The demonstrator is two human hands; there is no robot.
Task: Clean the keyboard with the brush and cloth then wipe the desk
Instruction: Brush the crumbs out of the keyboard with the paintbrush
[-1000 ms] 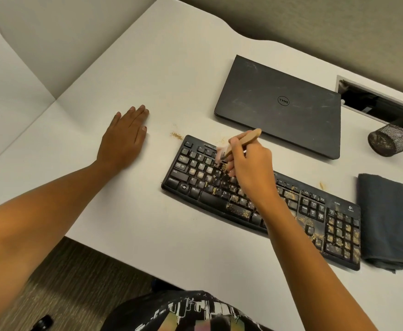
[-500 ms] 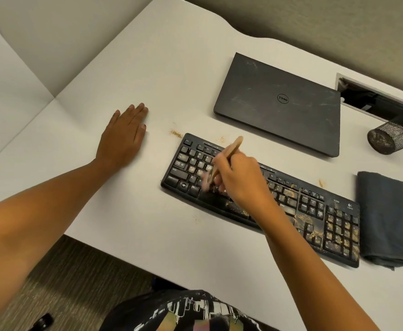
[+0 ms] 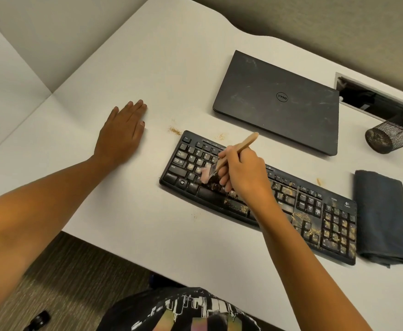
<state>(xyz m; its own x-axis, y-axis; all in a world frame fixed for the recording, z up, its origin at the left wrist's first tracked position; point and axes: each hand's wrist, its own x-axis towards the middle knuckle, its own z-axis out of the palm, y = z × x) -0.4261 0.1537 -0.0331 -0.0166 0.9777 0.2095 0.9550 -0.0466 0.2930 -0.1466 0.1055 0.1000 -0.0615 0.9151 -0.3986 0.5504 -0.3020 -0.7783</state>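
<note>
Tilting further toward the laptop [image 3: 276,101], the brush [image 3: 238,148] pinched in the right hand [image 3: 243,175] is sweeping the keyboard [image 3: 315,218] beside the cloth [image 3: 382,216], the left hand [image 3: 121,134] resting flat on the desk [image 3: 148,68].

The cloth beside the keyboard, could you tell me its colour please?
The cloth is plain dark grey, best in head view.

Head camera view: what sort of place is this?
Probably an office workstation: a white desk bearing a closed laptop, a crumb-strewn keyboard and a mesh pen cup.
</note>
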